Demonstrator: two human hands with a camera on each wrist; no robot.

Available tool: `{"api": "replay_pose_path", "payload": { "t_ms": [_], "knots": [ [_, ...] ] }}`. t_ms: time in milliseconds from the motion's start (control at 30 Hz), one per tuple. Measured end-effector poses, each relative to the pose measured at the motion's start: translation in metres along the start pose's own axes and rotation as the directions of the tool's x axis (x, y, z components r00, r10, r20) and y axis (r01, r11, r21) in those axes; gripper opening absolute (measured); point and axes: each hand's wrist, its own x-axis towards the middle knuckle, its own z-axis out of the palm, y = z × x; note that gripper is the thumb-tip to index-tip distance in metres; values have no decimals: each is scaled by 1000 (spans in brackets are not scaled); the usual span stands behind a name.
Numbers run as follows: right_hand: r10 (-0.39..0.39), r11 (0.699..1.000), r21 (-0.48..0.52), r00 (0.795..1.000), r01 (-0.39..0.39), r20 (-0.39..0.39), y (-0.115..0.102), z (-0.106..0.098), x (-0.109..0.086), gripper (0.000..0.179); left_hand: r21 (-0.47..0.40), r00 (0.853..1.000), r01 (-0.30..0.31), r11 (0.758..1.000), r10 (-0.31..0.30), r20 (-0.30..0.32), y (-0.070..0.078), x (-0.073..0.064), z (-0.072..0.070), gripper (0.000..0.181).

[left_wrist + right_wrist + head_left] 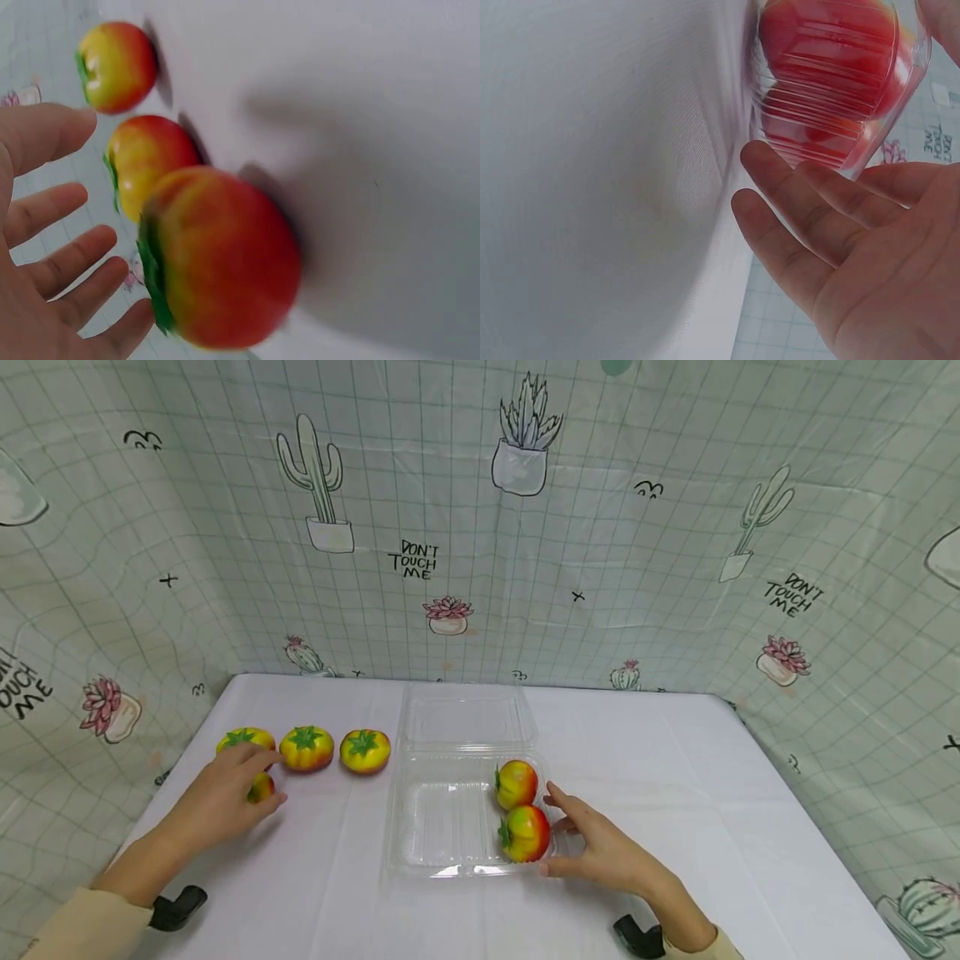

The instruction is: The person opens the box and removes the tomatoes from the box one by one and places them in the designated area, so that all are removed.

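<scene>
My left hand point(225, 797) reaches over a yellow-red persimmon point(261, 788), partly hidden behind the fingers. In the left wrist view that persimmon point(225, 259) looms large, its green calyx beside the spread fingertips; I cannot tell whether they touch it. Behind the hand another persimmon point(243, 737) is partly covered. To the right on the cloth sit a persimmon point(307, 749) and one more persimmon point(365, 752). My right hand point(600, 847) lies against or close beside the right side of a clear plastic box point(442, 827), fingers extended. Inside that side are a persimmon point(517, 784) and a nearer persimmon point(525, 833), both tipped sideways.
The box's clear lid point(467, 718) lies folded back on the white tablecloth point(637, 743). A cactus-print curtain point(465, 510) encloses the table at the back and sides. Black wrist mounts show at the left wrist point(178, 907) and right wrist point(639, 937).
</scene>
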Motion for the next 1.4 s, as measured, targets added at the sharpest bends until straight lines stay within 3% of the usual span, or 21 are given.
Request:
{"api": "replay_pose_path", "payload": {
  "t_ms": [333, 667, 1067, 1400],
  "knots": [
    [2, 1000, -7, 1000, -2, 6, 0, 1, 0, 101, 5, 999, -20, 1000, 21, -27, 15, 4, 5, 46],
    [3, 1000, -3, 1000, -3, 0, -1, 0, 1, 101, -66, 999, -44, 997, 42, -26, 46, 14, 19, 44],
    [13, 1000, 10, 1000, -13, 0, 0, 1, -1, 101, -177, 1000, -25, 984, 24, -8, 69, 26, 40, 47],
    [14, 1000, -5, 1000, -14, -3, -1, 1, 0, 102, -258, 988, -142, 956, 122, -93, 93, 34, 55, 42]
  ]
}}
